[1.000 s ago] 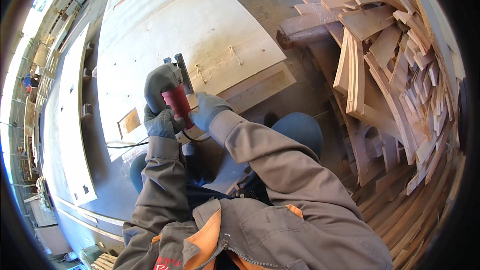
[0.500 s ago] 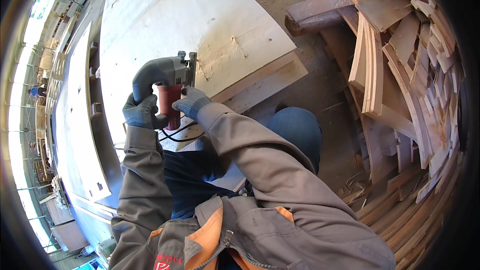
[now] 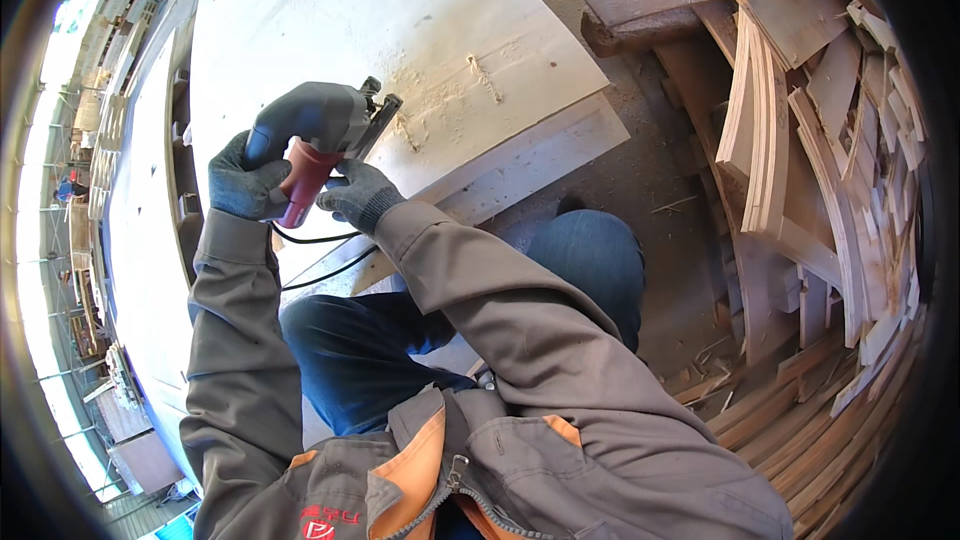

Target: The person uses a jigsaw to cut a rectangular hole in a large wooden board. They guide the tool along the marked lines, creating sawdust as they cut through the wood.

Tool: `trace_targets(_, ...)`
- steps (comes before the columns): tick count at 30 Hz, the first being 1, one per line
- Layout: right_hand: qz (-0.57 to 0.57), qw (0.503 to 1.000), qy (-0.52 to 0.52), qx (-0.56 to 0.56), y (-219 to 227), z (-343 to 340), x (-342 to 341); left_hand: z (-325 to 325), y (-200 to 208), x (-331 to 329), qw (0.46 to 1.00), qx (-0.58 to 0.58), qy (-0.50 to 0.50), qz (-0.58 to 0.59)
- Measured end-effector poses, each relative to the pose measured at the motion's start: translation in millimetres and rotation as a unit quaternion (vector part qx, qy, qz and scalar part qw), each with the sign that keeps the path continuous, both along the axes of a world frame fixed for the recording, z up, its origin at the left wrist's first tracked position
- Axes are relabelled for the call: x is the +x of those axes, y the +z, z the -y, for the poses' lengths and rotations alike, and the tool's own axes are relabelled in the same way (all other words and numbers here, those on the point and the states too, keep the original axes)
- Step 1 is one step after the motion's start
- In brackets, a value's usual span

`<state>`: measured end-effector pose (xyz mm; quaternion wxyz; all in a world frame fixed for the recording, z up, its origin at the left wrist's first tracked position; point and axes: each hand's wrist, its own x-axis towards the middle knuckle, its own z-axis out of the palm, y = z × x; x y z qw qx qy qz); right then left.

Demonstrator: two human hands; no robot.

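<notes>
A jigsaw (image 3: 312,120) with a dark grey top and a red body lies tilted over a large plywood sheet (image 3: 400,20). My gloved left hand (image 3: 243,180) wraps round its rear end. Close to the front of the red body, my gloved right hand (image 3: 362,196) has its fingers curled against the tool; the fingertips are partly hidden. The metal base plate faces to the right, beside sawdust and two rough, splintered cuts in the sheet. A black cord (image 3: 325,239) hangs below the jigsaw, near my knee.
Beneath the sheet's near edge another board (image 3: 540,150) sticks out. A high heap of plywood offcuts (image 3: 765,130) fills the right side, with long strips (image 3: 800,420) at the lower right. To the left runs another long pale sheet (image 3: 140,240). My bent knee (image 3: 590,260) is close to the board.
The jigsaw has shifted left and slightly upward, and its body has turned to a slant. Both hands have moved left with it, and more of the cord shows.
</notes>
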<state>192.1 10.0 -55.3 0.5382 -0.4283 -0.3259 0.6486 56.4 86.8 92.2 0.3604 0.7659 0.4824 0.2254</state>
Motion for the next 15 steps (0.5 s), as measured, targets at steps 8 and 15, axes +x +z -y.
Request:
trace_targets(8,0.064,0.998,0.015,0.003,15,6,7,3,11,8,0.998,-0.028,0.012,0.054)
trace_targets(15,0.094,0.996,-0.006,-0.003,12,6,7,-11,8,4,0.991,-0.106,0.022,0.084)
